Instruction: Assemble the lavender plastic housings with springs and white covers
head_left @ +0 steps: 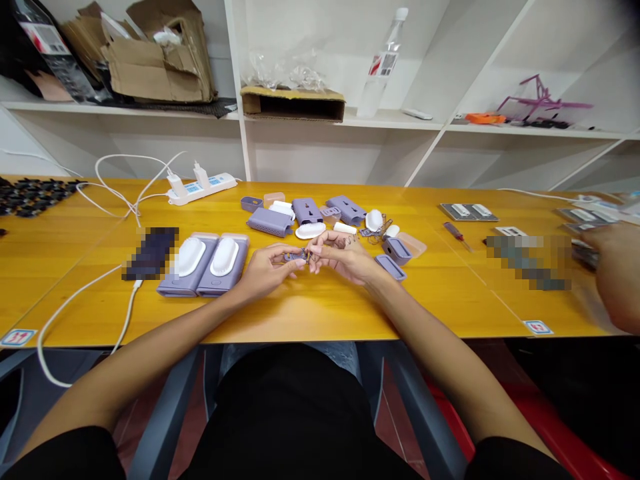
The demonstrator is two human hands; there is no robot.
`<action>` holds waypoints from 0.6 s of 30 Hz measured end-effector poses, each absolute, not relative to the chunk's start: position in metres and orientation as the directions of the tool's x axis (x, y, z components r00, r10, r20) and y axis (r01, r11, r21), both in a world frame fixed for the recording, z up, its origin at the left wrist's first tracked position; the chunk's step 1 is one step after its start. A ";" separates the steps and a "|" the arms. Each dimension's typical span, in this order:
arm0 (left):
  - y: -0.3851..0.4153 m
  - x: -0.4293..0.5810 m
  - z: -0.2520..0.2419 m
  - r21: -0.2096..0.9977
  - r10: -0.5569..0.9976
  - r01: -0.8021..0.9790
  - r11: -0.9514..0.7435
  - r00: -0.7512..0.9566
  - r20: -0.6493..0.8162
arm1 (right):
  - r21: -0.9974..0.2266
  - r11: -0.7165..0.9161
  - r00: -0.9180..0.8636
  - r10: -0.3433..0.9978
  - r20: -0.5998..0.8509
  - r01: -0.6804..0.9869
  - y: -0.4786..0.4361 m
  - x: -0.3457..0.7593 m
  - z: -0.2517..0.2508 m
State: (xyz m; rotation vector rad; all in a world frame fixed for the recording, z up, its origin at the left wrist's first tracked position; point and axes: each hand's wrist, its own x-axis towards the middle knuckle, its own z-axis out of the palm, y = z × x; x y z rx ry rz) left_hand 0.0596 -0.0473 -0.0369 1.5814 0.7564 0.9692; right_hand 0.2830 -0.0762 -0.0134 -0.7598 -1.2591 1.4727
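Over the front middle of the wooden table, my left hand [267, 270] pinches a small purple part [295, 256] between thumb and fingers. My right hand [347, 259] meets it from the right, its fingers closed round small dark wiry pieces [311, 253] at the end of that part. Just behind my hands lie purple housings [307, 211] and a white oval cap [311, 231]. An open purple case [397, 251] sits to the right, next to small loose metal pieces [384, 228]. Two purple units with white oval tops [224, 257] stand left of my left hand.
A phone [151, 253] on a white cable and a power strip [203, 189] are at the left. A screwdriver [456, 235] lies at the right. Another person's hand [617, 277] is at the far right. White shelves [320, 150] stand behind the table.
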 end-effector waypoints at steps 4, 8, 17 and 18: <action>-0.047 0.059 -0.038 0.974 0.837 -0.024 -0.226 0.506 0.207 | -0.954 0.051 -0.298 0.944 0.142 -0.294 -0.077 0.283 -0.014; -0.048 0.058 -0.039 0.968 0.816 -0.032 -0.249 0.531 0.227 | -0.952 0.057 -0.290 0.945 0.148 -0.301 -0.076 0.284 -0.014; -0.050 0.058 -0.036 0.972 0.845 0.010 -0.236 0.496 0.200 | -0.962 0.091 -0.302 0.938 0.169 -0.257 -0.077 0.281 -0.015; -0.050 0.058 -0.036 0.977 0.853 0.025 -0.213 0.493 0.173 | -0.963 0.106 -0.302 0.936 0.180 -0.247 -0.078 0.281 -0.016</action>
